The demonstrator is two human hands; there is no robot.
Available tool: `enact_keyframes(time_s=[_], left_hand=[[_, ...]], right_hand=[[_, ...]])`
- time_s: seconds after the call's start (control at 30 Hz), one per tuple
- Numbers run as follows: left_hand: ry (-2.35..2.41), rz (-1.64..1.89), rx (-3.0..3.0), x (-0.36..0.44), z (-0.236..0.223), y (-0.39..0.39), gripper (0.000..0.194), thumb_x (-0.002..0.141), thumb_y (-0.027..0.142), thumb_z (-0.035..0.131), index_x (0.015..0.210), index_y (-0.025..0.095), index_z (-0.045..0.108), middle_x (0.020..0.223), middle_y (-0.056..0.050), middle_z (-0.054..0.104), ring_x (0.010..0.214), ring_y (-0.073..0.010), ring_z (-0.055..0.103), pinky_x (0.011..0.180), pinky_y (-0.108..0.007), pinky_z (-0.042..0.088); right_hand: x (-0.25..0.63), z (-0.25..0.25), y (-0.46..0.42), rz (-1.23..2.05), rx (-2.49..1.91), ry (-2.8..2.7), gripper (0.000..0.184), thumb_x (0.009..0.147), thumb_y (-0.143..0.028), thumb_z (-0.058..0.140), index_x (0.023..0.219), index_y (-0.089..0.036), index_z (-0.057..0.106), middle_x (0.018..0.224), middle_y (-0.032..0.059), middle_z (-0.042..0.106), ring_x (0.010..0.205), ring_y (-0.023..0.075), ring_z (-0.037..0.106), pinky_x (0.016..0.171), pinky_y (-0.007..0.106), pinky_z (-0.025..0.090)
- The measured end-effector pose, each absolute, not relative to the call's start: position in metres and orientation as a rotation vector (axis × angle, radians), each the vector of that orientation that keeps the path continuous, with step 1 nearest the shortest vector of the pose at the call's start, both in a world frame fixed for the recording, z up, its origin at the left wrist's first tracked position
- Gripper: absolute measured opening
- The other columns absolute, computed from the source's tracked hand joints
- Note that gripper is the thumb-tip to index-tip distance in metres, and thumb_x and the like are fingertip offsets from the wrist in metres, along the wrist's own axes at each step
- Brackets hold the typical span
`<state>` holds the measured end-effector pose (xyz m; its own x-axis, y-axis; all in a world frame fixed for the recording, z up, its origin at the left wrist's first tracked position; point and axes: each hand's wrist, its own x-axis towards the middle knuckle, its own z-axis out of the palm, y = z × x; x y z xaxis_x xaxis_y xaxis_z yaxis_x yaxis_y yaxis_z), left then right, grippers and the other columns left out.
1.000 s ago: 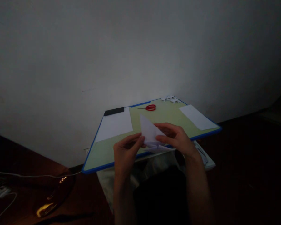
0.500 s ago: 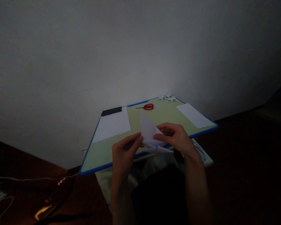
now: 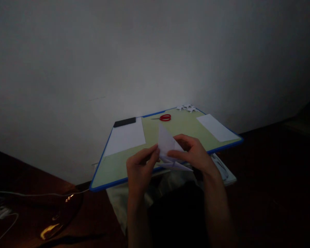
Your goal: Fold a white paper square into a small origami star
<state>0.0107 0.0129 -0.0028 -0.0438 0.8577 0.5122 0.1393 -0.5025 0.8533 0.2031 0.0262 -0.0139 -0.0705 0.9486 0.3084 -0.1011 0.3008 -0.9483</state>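
A partly folded white paper (image 3: pixel 167 144) stands up in a point above the near edge of a green board with a blue rim (image 3: pixel 113 168). My left hand (image 3: pixel 141 168) pinches its left side with thumb and fingers. From the right, my right hand (image 3: pixel 193 153) grips the same paper, fingers curled over its lower fold. Both hands hover just above the board's front edge.
On the board lie a white sheet (image 3: pixel 126 136) at the left, a smaller white sheet (image 3: pixel 216 127) at the right, red scissors (image 3: pixel 164 117), a black bar (image 3: pixel 124 122) and small white paper shapes (image 3: pixel 187 108) at the back. A white cable (image 3: pixel 28 194) runs across the dark floor at the left.
The hands have closed in slightly on the folded paper and its upright point has shifted a little to the right. The view has drifted slightly.
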Motion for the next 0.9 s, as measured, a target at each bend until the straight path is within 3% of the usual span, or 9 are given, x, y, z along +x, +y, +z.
enact_keyframes(time_s=[0.13, 0.3, 0.43, 0.7, 0.9], left_hand=[[1.01, 1.6, 1.744, 0.012, -0.001, 0.011, 0.015, 0.082, 0.016, 0.081, 0.094, 0.022, 0.088, 0.075, -0.003, 0.081, 0.065, -0.0134, 0.073, 0.062, -0.022, 0.059], [0.99, 1.641, 1.718, 0.011, -0.002, 0.01, 0.014, 0.082, 0.015, 0.081, 0.092, 0.023, 0.088, 0.072, -0.002, 0.079, 0.062, -0.012, 0.071, 0.059, -0.02, 0.059], [1.002, 1.665, 1.672, 0.011, -0.001, 0.01, 0.012, 0.081, 0.016, 0.082, 0.09, 0.022, 0.088, 0.073, -0.002, 0.08, 0.062, -0.013, 0.071, 0.058, -0.022, 0.06], [1.05, 1.697, 1.597, 0.014, 0.001, 0.009, 0.011, 0.079, 0.017, 0.084, 0.088, 0.022, 0.088, 0.068, -0.002, 0.077, 0.057, -0.0126, 0.067, 0.054, -0.022, 0.055], [1.063, 1.653, 1.572, 0.012, -0.001, 0.011, 0.012, 0.078, 0.019, 0.084, 0.089, 0.022, 0.088, 0.065, -0.001, 0.075, 0.056, -0.012, 0.065, 0.054, -0.022, 0.053]], right_hand=[[0.199, -0.011, 0.024, 1.075, -0.908, -1.378, 0.029, 0.069, -0.036, 0.093, 0.087, -0.021, 0.076, 0.082, 0.0001, 0.075, 0.071, 0.0175, 0.066, 0.063, 0.028, 0.05], [0.203, -0.012, 0.027, 0.856, -0.967, -1.481, 0.032, 0.089, -0.045, 0.075, 0.071, -0.019, 0.072, 0.063, -0.0031, 0.059, 0.058, 0.0124, 0.048, 0.054, 0.026, 0.035], [0.206, -0.014, 0.033, 0.65, -0.942, -1.576, 0.039, 0.097, -0.046, 0.066, 0.069, -0.019, 0.07, 0.063, -0.0029, 0.059, 0.06, 0.0124, 0.049, 0.059, 0.027, 0.036], [0.205, -0.016, 0.036, 0.495, -0.948, -1.603, 0.049, 0.097, -0.054, 0.065, 0.061, -0.021, 0.067, 0.058, -0.0016, 0.059, 0.056, 0.0139, 0.046, 0.059, 0.028, 0.039], [0.204, -0.019, 0.035, 0.466, -0.932, -1.624, 0.046, 0.101, -0.053, 0.058, 0.069, -0.022, 0.07, 0.06, -0.0012, 0.062, 0.054, 0.014, 0.048, 0.057, 0.028, 0.038]])
